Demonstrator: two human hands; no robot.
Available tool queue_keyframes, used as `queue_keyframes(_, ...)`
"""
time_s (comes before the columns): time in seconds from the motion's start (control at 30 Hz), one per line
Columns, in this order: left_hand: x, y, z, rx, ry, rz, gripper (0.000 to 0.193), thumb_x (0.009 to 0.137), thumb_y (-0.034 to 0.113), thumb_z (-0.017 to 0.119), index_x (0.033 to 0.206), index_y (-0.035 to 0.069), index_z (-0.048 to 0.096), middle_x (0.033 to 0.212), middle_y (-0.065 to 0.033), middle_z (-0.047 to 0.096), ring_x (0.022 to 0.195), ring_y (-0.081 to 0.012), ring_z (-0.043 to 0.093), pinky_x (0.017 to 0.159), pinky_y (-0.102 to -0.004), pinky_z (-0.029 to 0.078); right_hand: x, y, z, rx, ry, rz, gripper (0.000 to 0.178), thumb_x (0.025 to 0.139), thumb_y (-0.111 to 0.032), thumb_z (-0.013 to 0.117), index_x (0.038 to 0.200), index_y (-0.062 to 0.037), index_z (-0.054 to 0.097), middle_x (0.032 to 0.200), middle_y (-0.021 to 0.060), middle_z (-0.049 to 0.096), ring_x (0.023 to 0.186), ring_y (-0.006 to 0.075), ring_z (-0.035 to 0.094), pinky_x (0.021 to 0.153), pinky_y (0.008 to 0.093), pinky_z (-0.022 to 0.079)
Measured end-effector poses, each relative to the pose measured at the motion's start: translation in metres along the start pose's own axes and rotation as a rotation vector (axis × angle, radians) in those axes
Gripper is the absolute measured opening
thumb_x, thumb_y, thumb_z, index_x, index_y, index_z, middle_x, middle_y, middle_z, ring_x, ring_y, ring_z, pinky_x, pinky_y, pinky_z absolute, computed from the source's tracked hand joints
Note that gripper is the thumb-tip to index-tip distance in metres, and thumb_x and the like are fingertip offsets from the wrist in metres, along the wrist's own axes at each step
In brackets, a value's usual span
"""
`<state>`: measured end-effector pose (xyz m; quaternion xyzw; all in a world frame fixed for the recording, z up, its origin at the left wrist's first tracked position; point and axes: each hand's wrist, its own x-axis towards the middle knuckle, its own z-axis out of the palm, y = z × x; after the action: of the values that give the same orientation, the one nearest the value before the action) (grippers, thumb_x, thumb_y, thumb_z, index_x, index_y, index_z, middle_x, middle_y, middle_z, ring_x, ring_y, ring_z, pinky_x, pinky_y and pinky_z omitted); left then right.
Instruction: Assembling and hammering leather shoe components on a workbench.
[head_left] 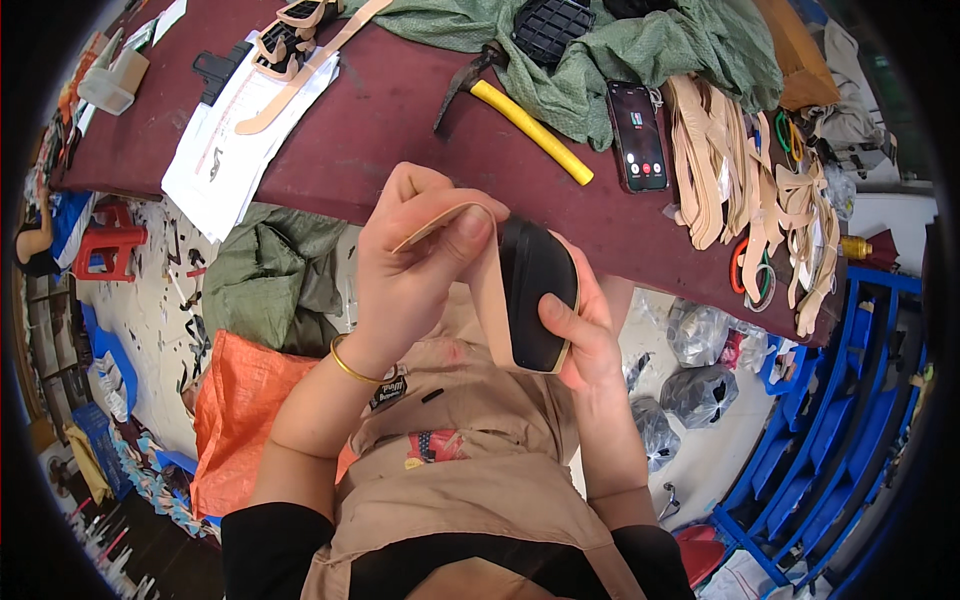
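Left hand (425, 245) pinches thin, curled tan strip (488, 305); right hand (590, 330) grips smooth, rounded black block (540, 275), strip along its side; both at near edge of maroon table (380, 150); yellow-handled hammer (530, 130) on table.

Work tbl (360, 110) w/ dk maroon cover spans the upper pt of the view, front edge bowed by the lens. Flr (700, 470) below is pale, strewn w/ small dk scraps on the L side. Red plastic stool (108, 243) stands there, far L, nr the tbl's end. R side: big blue rack (835, 415), several tiers, curving along the rim. Clear plastic bags (700, 397) w/ dk contents sit on flr betw. tbl & rack. Far L: shelving (50, 345), dim, contents unclear. Light approx. even over tbl & flr, dimmer twd rim.
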<state>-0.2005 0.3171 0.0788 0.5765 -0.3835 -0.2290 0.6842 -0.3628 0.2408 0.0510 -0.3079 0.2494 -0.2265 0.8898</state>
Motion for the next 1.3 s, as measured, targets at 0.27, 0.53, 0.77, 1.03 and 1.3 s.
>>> queue_keyframes(0.27, -0.001, -0.005, 0.002, -0.009, -0.094, -0.139, 0.013, 0.085, 0.012, 0.067, 0.093, 0.004, 0.071, 0.082, 0.0026, 0.038, 0.073, -0.0068, 0.041, 0.062, -0.0196, 0.037, -0.001, -0.003, -0.005, -0.069, -0.084, 0.078, 0.077, 0.073, -0.018, 0.078, 0.135, -0.0025, 0.035, 0.129, 0.0092, 0.047, 0.121, 0.0188, 0.045, 0.103, 0.0337, 0.035)
queue_keyframes(0.53, -0.011, -0.011, 0.000, -0.156, -0.132, -0.343, 0.016, 0.087, 0.013, 0.064, 0.098, 0.002, 0.069, 0.084, 0.0015, 0.045, 0.072, -0.0062, 0.047, 0.062, -0.0194, 0.040, 0.001, -0.001, -0.014, -0.165, -0.165, 0.056, 0.078, 0.074, -0.016, 0.078, 0.136, -0.0010, 0.033, 0.130, 0.0094, 0.046, 0.122, 0.0180, 0.044, 0.104, 0.0328, 0.034)
queue_keyframes(0.77, -0.027, -0.030, 0.015, -0.785, 0.091, -0.738, 0.018, 0.092, 0.017, 0.057, 0.104, 0.003, 0.058, 0.090, -0.0012, 0.060, 0.080, -0.0068, 0.058, 0.070, -0.0207, 0.048, -0.004, 0.010, -0.030, -0.768, -0.224, -0.276, 0.074, 0.073, -0.007, 0.077, 0.135, -0.0030, 0.038, 0.133, 0.0126, 0.046, 0.124, 0.0210, 0.043, 0.104, 0.0348, 0.033)
queue_keyframes(1.03, -0.029, -0.036, 0.010, -0.753, -0.084, -0.740, 0.021, 0.096, 0.027, 0.050, 0.091, 0.009, 0.059, 0.086, 0.0016, 0.063, 0.075, -0.0035, 0.059, 0.067, -0.0198, 0.047, 0.020, 0.005, -0.044, 0.034, -0.334, 0.012, 0.055, 0.092, -0.031, 0.057, 0.136, -0.0053, 0.036, 0.109, 0.0067, 0.055, 0.094, 0.0054, 0.050, 0.077, 0.0229, 0.043)
queue_keyframes(1.3, -0.030, -0.015, 0.033, -0.708, 0.145, -0.794, 0.020, 0.099, 0.024, 0.045, 0.090, 0.010, 0.055, 0.077, 0.0085, 0.054, 0.070, 0.0024, 0.047, 0.060, -0.0159, 0.039, 0.030, 0.013, -0.014, -0.234, 0.066, 0.044, 0.030, 0.095, -0.027, 0.053, 0.114, -0.0037, 0.048, 0.098, 0.0056, 0.063, 0.085, 0.0072, 0.058, 0.075, 0.0220, 0.047)
